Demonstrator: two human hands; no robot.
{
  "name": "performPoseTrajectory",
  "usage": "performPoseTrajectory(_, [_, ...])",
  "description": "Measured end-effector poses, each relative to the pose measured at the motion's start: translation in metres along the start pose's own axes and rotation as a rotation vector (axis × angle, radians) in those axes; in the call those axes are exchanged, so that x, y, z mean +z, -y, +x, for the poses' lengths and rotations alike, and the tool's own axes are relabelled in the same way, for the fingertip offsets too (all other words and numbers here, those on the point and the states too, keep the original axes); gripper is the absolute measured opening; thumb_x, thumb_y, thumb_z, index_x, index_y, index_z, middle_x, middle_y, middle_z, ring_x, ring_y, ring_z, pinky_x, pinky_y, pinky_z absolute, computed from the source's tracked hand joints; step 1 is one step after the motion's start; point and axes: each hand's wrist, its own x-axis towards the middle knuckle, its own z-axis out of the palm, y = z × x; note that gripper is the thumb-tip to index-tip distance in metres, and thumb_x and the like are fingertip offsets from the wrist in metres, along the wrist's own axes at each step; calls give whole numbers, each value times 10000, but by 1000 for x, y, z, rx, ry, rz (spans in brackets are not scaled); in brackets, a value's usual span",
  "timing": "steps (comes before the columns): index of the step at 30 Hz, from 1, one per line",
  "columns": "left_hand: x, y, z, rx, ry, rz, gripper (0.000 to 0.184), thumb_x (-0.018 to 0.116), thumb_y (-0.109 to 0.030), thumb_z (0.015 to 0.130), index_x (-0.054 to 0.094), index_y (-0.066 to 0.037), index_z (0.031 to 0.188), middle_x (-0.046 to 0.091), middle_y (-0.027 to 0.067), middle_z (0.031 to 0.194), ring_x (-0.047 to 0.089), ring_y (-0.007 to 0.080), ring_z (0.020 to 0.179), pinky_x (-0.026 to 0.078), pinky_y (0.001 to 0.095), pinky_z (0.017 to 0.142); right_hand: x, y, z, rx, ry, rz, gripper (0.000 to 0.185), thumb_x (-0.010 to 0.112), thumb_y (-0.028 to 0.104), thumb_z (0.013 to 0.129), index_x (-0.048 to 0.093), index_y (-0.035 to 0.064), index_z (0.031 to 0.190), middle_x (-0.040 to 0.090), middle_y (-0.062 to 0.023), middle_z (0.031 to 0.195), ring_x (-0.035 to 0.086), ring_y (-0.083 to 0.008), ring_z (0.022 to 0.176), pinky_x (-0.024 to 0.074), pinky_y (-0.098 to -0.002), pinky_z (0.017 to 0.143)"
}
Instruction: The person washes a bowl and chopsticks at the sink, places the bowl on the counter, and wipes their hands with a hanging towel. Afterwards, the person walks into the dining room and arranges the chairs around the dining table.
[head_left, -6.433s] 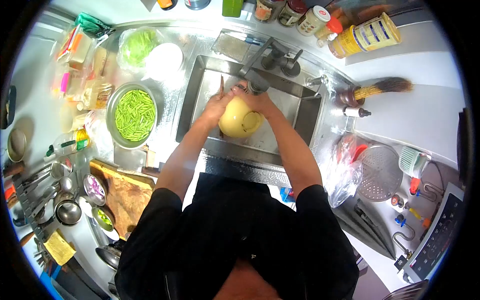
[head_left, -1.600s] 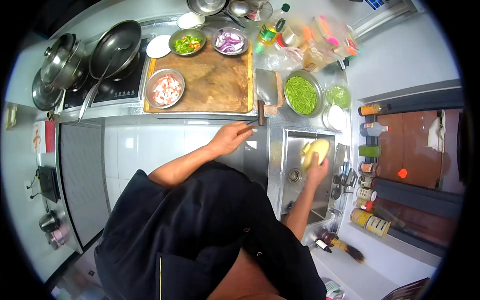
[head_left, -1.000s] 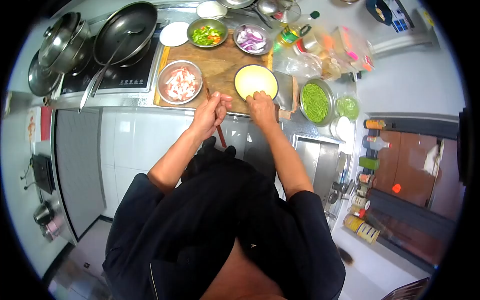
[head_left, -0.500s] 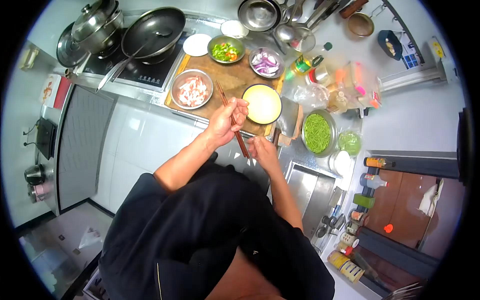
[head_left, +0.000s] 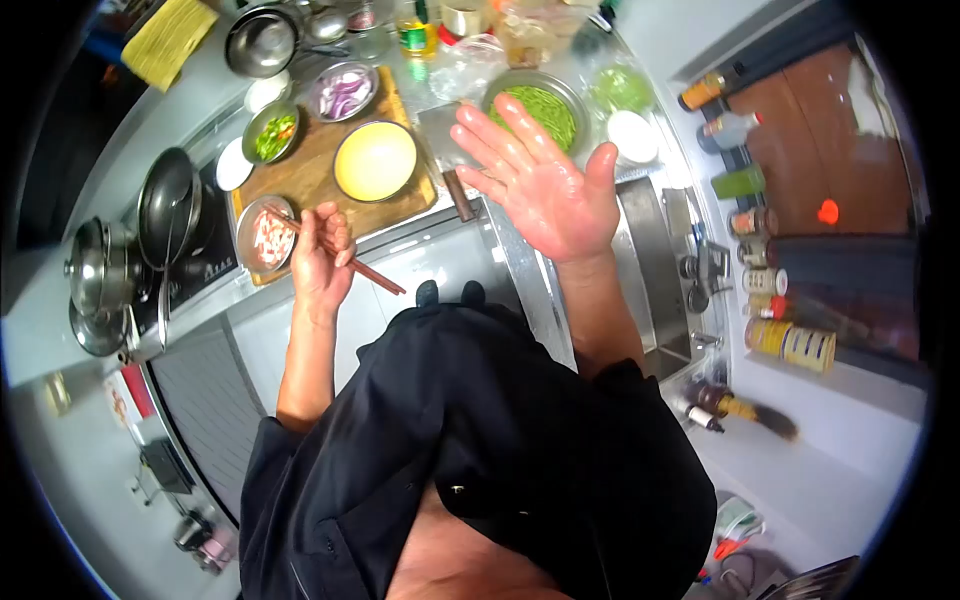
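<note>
My left hand point(head_left: 322, 255) is wrapped round a pair of brown chopsticks point(head_left: 378, 277), beside a metal bowl of chopped pinkish meat point(head_left: 270, 236). Palm up and fingers spread, my right hand point(head_left: 548, 190) holds nothing and its skin looks wet. Behind its fingers is a metal bowl of cut green beans point(head_left: 538, 112), partly hidden. On the wooden cutting board point(head_left: 312, 160) stand a dark-rimmed bowl point(head_left: 375, 161) with a yellow inside, a bowl of sliced purple onion point(head_left: 345, 92) and a bowl of chopped green and red peppers point(head_left: 272, 134). A cleaver point(head_left: 458, 192) lies right of the board.
A wok point(head_left: 168, 205) and a lidded steel pot point(head_left: 100, 262) are on the stove at left. The sink point(head_left: 650, 260) lies to the right, near a white round dish point(head_left: 632, 136). Several jars and bottles point(head_left: 792, 343) line the windowsill. Bottles and plastic bags point(head_left: 470, 60) stand at the back.
My view has turned to the right. My right hand has risen from near the chopsticks' lower ends and opened, palm up, in front of the green beans. My left hand still grips the chopsticks.
</note>
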Motion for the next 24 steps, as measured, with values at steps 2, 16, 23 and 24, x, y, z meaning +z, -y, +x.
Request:
performPoseTrajectory(2, [5, 0, 3, -12, 34, 12, 330, 464, -315, 948, 581, -13, 1009, 569, 54, 790, 445, 98, 569, 326, 196, 421, 1, 13, -12, -48, 8, -68, 949, 360, 696, 824, 139, -5, 1424, 147, -291, 1449, 181, -410, 1349, 211, -506, 1072])
performPoseTrajectory(16, [41, 2, 9, -52, 73, 176, 358, 444, -345, 952, 569, -17, 1025, 548, 50, 809, 410, 91, 554, 309, 207, 430, -147, 17, -195, 604, -952, -1737, 619, 628, 286, 823, 384, 68, 1348, 452, -244, 1306, 522, -352, 1134, 427, -397, 927])
performPoseTrajectory(23, [81, 9, -4, -57, 172, 280, 349, 420, -339, 963, 554, -22, 1022, 538, 35, 782, 361, 80, 503, 288, 209, 430, -116, 22, -107, 97, -527, -1459, 446, 581, 221, 862, 506, -1, 1241, 523, -177, 1261, 498, -298, 1175, 396, -380, 967])
performPoseTrajectory(24, [86, 7, -8, -54, 196, 313, 340, 427, -340, 960, 553, -28, 1010, 538, 35, 802, 371, 76, 516, 286, 201, 433, -98, 24, -89, 203, -490, -1140, 574, 541, 314, 896, 375, -4, 1344, 406, -211, 1359, 405, -323, 1255, 315, -412, 1037])
